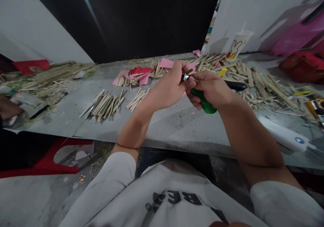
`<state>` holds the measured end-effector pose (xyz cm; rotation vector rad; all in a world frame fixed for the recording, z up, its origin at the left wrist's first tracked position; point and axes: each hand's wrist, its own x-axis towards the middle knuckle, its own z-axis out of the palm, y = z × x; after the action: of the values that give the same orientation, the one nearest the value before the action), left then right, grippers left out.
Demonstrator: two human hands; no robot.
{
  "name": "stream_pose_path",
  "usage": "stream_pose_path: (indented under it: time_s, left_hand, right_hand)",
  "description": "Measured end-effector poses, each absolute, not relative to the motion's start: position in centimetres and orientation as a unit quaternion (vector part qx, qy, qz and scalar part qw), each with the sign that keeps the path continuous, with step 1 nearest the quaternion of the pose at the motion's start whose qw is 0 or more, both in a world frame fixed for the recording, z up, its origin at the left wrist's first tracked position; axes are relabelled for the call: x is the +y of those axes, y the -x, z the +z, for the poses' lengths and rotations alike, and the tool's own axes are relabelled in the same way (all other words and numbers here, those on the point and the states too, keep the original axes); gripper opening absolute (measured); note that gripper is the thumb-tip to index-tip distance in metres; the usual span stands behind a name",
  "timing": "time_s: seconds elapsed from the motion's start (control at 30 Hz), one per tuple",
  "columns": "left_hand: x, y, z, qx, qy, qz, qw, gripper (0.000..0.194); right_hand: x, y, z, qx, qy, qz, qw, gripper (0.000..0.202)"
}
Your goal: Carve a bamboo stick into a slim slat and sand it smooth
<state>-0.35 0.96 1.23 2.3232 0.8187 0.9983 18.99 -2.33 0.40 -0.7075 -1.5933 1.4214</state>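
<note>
Above the middle of the table, my right hand [210, 86] is closed around a green-handled tool [209, 104] with a short shiny metal end. Its fingertips meet those of my left hand [174, 85], whose fingers are bent and pinched together. A short dark green bamboo strip [189, 71] sticks out between the two hands, by the metal end. Part of the strip and of the tool is hidden by the fingers. Below and left of my hands lie a pile of thin bamboo sticks [105, 106] and a smaller pile [137, 99].
Red and pink paper pieces [140, 72] lie with sticks behind my left arm. Split bamboo [260, 81] covers the right side, near a black handle [235, 85] and a paper cup [239, 44]. A white device [285, 134] lies front right. More bamboo [63, 75] is heaped left.
</note>
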Motion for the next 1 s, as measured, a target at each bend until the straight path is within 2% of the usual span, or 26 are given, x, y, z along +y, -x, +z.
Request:
stream_pose_path:
  time_s: [0.23, 0.4, 0.5, 0.67, 0.77, 0.9, 1.0]
  left_hand:
    - [1.5, 0.3, 1.3, 0.322, -0.836, 0.382, 0.225, 0.027]
    - [1.6, -0.2, 1.1, 0.295, -0.828, 0.391, 0.273, 0.024]
    - [1.4, -0.5, 1.1, 0.262, -0.815, 0.386, 0.344, 0.019]
    - [1.0, -0.7, 1.9, 0.268, -0.784, 0.357, 0.431, 0.018]
    - [0.7, -0.8, 2.5, 0.29, -0.782, 0.331, 0.441, 0.009]
    - [0.7, -0.9, 2.9, 0.298, -0.8, 0.323, 0.408, 0.03]
    - [0.8, -0.9, 2.9, 0.305, -0.793, 0.343, 0.4, 0.031]
  right_hand:
    - [-2.1, -18.4, -0.4, -0.639, 0.275, 0.526, 0.489, 0.053]
    - [-1.4, -18.2, -1.1, -0.62, 0.343, 0.305, 0.636, 0.059]
    - [-1.2, -18.3, -0.9, -0.626, 0.371, 0.237, 0.643, 0.054]
    - [-1.3, -19.2, -0.2, -0.66, 0.357, 0.21, 0.627, 0.043]
    - [-1.2, -19.4, 0.0, -0.656, 0.346, 0.189, 0.644, 0.04]
    - [-0.8, -19.6, 0.1, -0.644, 0.337, 0.213, 0.653, 0.042]
    - [-0.6, -20.4, 0.5, -0.623, 0.32, 0.285, 0.655, 0.044]
